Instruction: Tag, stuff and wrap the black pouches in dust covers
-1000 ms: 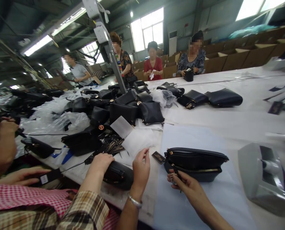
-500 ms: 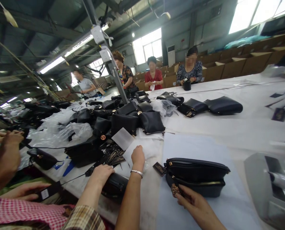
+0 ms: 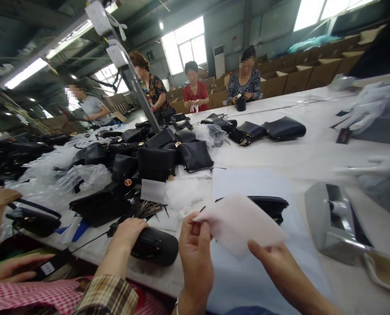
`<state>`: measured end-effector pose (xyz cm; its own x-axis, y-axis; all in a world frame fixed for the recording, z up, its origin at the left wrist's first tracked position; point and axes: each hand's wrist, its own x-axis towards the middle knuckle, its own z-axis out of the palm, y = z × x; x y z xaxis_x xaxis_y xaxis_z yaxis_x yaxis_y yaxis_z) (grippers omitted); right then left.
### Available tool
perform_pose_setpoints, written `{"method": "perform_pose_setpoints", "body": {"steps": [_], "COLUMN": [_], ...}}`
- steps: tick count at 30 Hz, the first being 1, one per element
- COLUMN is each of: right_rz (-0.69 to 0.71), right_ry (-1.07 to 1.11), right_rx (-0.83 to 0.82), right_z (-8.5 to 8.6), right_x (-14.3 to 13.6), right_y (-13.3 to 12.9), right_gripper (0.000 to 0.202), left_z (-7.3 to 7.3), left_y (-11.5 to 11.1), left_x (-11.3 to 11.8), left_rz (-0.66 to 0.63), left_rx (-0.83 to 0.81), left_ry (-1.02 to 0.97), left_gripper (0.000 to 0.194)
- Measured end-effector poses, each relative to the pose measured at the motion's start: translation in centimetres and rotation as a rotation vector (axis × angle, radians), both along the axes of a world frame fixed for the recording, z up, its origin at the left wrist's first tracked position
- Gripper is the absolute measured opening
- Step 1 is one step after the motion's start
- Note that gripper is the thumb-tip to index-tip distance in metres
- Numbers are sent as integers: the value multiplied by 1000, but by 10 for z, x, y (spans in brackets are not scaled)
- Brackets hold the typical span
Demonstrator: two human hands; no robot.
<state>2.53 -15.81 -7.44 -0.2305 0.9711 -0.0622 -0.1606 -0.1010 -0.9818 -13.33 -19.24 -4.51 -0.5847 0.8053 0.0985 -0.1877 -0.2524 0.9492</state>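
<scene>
A thin, translucent white sheet (image 3: pixel 241 223) is held up in front of me. My left hand (image 3: pixel 196 253) pinches its left corner between thumb and fingers. At its lower right edge, my right hand (image 3: pixel 276 262) grips it with the thumb in front and the fingers hidden behind. Behind the sheet lies a black zip pouch (image 3: pixel 270 205), partly covered, on pale paper (image 3: pixel 241 179). To the left are a small stack of white sheets (image 3: pixel 182 192) and a heap of black hang tags (image 3: pixel 152 209).
A grey tape dispenser (image 3: pixel 332 223) stands at right. Close on my left, a co-worker's hand (image 3: pixel 129 236) in a plaid sleeve rests on a black bag (image 3: pixel 158 247). Black bags (image 3: pixel 195 155) and plastic wrap (image 3: pixel 86 175) cover the left side. Several people work across the table.
My left hand has come back from the sheet stack with a white sheet. My right hand has let go of the pouch's gold charm and now holds the sheet too.
</scene>
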Motion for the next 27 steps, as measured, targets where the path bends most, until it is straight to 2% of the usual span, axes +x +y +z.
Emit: {"method": "perform_pose_setpoints", "body": {"steps": [2, 4, 7, 9, 12, 14, 17, 21, 23, 27], "right_rz": [-32, -76, -84, -43, 67, 123, 120, 206, 247, 192], "right_ry": [17, -110, -424, -509, -520, -524, -531, -400, -320, -199], "right_rx": [-132, -208, -204, -169, -155, -145, -118, -122, -156, -213], "right_z": [2, -1, -13, -23, -35, -38, -40, -48, -55, -65], "right_x": [7, 25, 61, 80, 89, 84, 68, 37, 20, -10], "right_y": [-1, -2, -3, -4, -6, -6, -5, 0, 2, 6], "right_gripper": [74, 65, 55, 51, 48, 46, 45, 48, 51, 53], "left_z": [-14, -31, -61, -81, -96, -94, -81, -65, -63, -73], "left_y": [-3, -1, 7, 13, 15, 12, 4, -6, -8, -8], "left_x": [8, 5, -6, -10, -9, -8, -7, -6, -5, -2], "left_rz": [-158, -232, -202, -180, -214, -262, -297, -336, -335, -285], "left_rx": [-71, -124, -218, -271, -295, -300, -320, -364, -368, -370], "left_ry": [-33, 72, 387, 523, 475, 328, 117, 9, 3, 63], "left_gripper": [30, 30, 29, 27, 24, 27, 39, 39, 38, 39]}}
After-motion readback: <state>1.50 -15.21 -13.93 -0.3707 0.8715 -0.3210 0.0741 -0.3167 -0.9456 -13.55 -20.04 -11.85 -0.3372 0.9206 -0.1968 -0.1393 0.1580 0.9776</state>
